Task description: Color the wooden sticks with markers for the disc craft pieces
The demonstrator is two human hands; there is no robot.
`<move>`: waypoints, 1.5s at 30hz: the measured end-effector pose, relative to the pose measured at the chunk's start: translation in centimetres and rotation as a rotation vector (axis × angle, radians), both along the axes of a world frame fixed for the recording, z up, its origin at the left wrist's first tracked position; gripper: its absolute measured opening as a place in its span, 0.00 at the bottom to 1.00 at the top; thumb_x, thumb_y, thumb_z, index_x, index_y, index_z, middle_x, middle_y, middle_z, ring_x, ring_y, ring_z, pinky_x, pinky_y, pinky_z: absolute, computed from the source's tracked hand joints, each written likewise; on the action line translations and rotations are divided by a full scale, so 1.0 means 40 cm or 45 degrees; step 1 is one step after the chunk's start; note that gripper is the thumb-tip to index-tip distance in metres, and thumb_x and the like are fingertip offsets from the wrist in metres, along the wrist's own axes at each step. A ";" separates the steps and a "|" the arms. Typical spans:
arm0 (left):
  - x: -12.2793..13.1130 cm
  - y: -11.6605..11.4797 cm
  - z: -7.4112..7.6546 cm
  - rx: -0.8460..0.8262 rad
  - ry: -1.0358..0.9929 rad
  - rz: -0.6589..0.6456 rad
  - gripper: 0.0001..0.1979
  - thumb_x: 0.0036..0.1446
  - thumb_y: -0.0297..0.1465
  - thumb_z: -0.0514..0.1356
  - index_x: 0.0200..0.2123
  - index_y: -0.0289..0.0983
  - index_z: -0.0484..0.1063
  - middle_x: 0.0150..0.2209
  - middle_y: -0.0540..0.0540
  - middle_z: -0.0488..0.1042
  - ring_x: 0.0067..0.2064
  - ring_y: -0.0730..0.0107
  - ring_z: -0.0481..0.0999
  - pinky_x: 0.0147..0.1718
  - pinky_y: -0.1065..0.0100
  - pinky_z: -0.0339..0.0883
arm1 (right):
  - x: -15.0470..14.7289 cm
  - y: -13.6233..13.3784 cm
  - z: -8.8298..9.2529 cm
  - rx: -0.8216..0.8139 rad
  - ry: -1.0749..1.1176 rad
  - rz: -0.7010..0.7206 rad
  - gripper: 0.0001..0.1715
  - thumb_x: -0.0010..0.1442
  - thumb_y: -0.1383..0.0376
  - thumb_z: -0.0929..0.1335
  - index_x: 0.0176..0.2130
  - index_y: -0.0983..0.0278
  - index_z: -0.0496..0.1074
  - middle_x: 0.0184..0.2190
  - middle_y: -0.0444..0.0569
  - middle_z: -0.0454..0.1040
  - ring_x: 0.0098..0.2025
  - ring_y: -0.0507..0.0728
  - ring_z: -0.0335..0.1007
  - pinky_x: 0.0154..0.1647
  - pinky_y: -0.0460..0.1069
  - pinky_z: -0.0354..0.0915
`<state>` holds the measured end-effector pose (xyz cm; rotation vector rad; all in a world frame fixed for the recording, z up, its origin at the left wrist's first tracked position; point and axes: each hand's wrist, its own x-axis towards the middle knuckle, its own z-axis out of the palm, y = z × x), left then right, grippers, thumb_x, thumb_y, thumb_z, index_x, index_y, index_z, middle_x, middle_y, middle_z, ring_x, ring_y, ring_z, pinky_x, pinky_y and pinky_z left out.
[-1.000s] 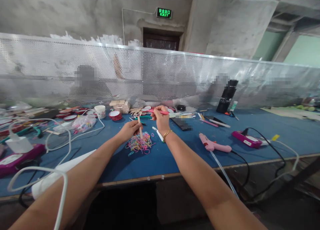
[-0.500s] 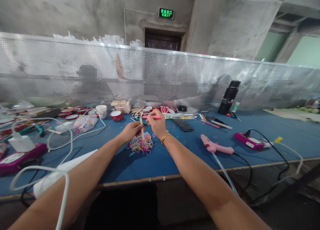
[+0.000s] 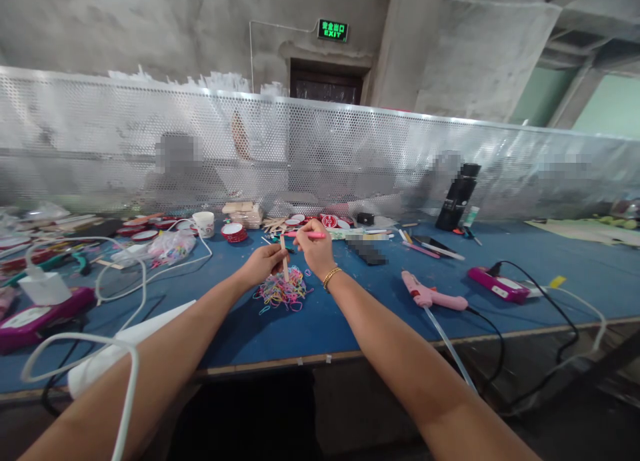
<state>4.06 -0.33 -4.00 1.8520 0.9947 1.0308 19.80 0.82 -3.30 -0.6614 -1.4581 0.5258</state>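
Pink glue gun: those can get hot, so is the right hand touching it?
Apart. The head view shows the right hand holding a pink pen, with blue tabletop plainly visible between the hand and the pink glue gun.

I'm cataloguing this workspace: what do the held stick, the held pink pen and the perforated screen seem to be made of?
The stick is probably bare wood: pale tan, matte-looking. The pink pen is likely plastic, given its bright, even colour. The perforated screen looks like sheet metal, silvery with shiny patches, though coated plastic can't be ruled out.
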 end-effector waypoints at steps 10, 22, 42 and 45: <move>0.002 0.000 -0.001 -0.006 0.010 -0.002 0.20 0.54 0.47 0.58 0.26 0.35 0.67 0.16 0.53 0.64 0.18 0.79 0.60 0.18 0.74 0.52 | -0.004 0.000 0.003 -0.004 0.021 0.032 0.07 0.56 0.62 0.64 0.28 0.61 0.62 0.22 0.40 0.69 0.24 0.50 0.64 0.28 0.45 0.61; 0.002 0.002 0.000 -0.021 0.012 0.008 0.19 0.54 0.46 0.58 0.26 0.34 0.67 0.17 0.53 0.64 0.18 0.79 0.60 0.18 0.74 0.52 | -0.004 0.001 0.002 -0.019 0.034 0.032 0.06 0.56 0.63 0.64 0.28 0.61 0.62 0.22 0.40 0.70 0.25 0.50 0.66 0.30 0.45 0.62; -0.001 0.004 0.000 -0.036 -0.009 0.014 0.19 0.54 0.46 0.58 0.27 0.35 0.67 0.17 0.53 0.65 0.19 0.78 0.61 0.19 0.73 0.52 | -0.001 -0.003 0.006 -0.038 0.057 0.034 0.06 0.55 0.63 0.64 0.28 0.61 0.63 0.22 0.40 0.69 0.24 0.50 0.65 0.28 0.45 0.62; 0.000 0.003 0.000 -0.037 -0.016 0.009 0.19 0.54 0.46 0.58 0.27 0.35 0.67 0.17 0.53 0.64 0.19 0.78 0.60 0.19 0.73 0.52 | -0.002 -0.003 0.004 -0.044 0.051 0.054 0.07 0.56 0.62 0.64 0.28 0.61 0.63 0.22 0.41 0.70 0.24 0.50 0.65 0.28 0.45 0.62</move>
